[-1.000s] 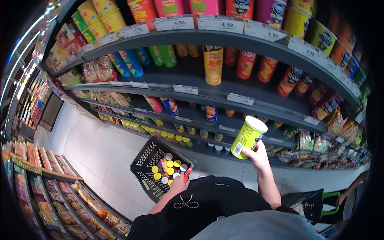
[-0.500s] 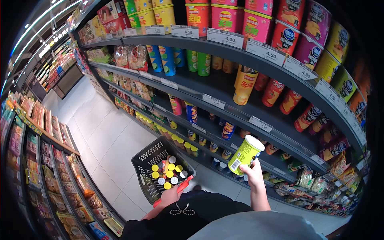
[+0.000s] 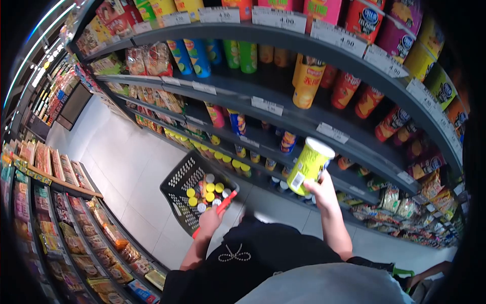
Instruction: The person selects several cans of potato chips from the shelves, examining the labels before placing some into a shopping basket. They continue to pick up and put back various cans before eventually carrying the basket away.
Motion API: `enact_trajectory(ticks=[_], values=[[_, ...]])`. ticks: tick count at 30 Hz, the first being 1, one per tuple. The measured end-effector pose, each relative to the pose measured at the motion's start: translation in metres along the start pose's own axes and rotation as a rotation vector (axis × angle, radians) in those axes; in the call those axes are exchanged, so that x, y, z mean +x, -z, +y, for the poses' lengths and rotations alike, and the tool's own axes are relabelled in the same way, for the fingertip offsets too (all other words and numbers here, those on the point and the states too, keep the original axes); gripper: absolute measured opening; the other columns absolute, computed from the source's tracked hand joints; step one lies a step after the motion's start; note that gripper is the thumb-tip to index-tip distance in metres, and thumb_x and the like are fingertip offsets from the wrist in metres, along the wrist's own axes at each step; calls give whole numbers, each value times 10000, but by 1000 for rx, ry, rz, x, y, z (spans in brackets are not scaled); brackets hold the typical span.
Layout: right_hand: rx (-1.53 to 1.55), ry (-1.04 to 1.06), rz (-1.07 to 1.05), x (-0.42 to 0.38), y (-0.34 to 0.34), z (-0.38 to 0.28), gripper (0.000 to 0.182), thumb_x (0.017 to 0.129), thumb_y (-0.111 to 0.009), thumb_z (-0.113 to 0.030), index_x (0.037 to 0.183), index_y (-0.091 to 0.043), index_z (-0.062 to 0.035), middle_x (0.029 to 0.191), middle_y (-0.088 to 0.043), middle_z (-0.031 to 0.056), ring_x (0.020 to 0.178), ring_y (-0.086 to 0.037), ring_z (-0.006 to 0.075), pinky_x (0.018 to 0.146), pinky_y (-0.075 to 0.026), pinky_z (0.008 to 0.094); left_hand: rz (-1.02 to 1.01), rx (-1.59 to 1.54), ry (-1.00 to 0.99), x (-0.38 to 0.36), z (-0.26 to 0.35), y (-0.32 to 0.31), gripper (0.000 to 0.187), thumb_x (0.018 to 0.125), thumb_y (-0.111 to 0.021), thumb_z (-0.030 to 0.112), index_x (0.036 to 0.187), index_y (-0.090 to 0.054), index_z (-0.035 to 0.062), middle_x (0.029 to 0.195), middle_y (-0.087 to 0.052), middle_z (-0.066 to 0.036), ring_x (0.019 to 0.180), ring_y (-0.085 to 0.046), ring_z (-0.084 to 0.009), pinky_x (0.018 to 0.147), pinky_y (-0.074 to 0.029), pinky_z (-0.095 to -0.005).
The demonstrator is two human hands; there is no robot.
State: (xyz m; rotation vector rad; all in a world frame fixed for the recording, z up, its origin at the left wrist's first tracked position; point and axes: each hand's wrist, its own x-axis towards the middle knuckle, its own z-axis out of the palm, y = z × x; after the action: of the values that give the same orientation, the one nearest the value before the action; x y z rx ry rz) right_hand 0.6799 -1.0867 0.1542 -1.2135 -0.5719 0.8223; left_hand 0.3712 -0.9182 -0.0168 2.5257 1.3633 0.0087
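Observation:
My right hand (image 3: 322,191) is wrapped round a yellow-green chip canister (image 3: 307,169) with a white lid, held tilted in front of the shelves. A barcode shows on its side. My left hand (image 3: 209,221) grips the red handle (image 3: 227,202) of a dark shopping basket (image 3: 177,178), low on my left. Inside the basket lie several canisters (image 3: 209,196) with yellow or white lids; their sides are mostly hidden.
Curved dark shelves (image 3: 223,93) bear canisters, snack bags and price tags. An orange canister (image 3: 307,83) stands near the shelf edge. Packets fill a lower rack (image 3: 76,228) to the left. At the lower right another person's arm (image 3: 430,273) shows beside a green handle (image 3: 403,272).
The view has shifted, and the shelves sit higher in it. The yellow-green canister stays in my right hand, the basket handle in my left. Another person's arm has appeared at the lower right.

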Motion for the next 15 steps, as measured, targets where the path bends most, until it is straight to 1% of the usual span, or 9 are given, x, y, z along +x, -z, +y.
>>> enact_trajectory(ticks=[1,2,3,6,8,10,14,15], values=[[4,2,2,4,-5,-3,554,679,-728,-114,1161,-470,-21,1073,-581,68,984,-556,153,873,-435,311,-23,-3,11,5,-3,2,369,795,-567,440,940,-568,100,680,-623,-148,621,-620,-336,534,-489,-439],[8,4,4,9,-11,-8,547,682,-725,-117,1159,-474,-20,1078,-579,68,983,-555,148,871,-436,304,-3,-21,-1,8,-6,4,356,799,-567,434,928,-566,102,677,-620,-155,627,-621,-335,542,-490,-439],[8,24,0,15,-17,-12,533,689,-719,-120,1154,-480,-19,1070,-583,66,976,-558,146,869,-436,299,-34,-21,6,12,-7,10,349,801,-568,425,921,-562,97,683,-619,-163,637,-619,-344,557,-492,-444],[18,59,-34,35,-36,-25,465,719,-693,-124,1126,-500,-7,1030,-599,63,941,-568,134,851,-439,281,-33,-74,23,22,-17,10,335,802,-576,406,929,-559,96,713,-625,-175,669,-612,-367,585,-483,-458],[60,33,-45,51,-45,-30,422,743,-675,-138,1105,-510,5,1002,-609,61,906,-575,124,823,-447,273,-42,-63,22,26,-17,20,341,802,-577,404,944,-560,94,715,-625,-174,665,-611,-371,584,-483,-461],[13,-1,-31,60,-56,-38,408,753,-670,-155,1092,-514,11,995,-610,62,884,-578,118,794,-456,268,-66,-57,10,32,-25,18,346,803,-574,408,947,-561,93,714,-625,-174,663,-610,-370,579,-481,-463],[-21,49,-80,76,-77,-38,423,733,-686,-172,1081,-530,8,987,-615,61,889,-578,121,794,-460,279,-40,-45,14,37,-38,7,360,797,-570,426,935,-560,93,700,-621,-167,656,-612,-363,572,-481,-462],[-52,104,-113,82,-79,-34,443,709,-705,-175,1079,-538,3,994,-615,64,912,-577,134,820,-456,287,-37,-62,19,37,-40,7,365,793,-570,433,933,-559,96,693,-619,-164,651,-612,-361,569,-481,-462]])
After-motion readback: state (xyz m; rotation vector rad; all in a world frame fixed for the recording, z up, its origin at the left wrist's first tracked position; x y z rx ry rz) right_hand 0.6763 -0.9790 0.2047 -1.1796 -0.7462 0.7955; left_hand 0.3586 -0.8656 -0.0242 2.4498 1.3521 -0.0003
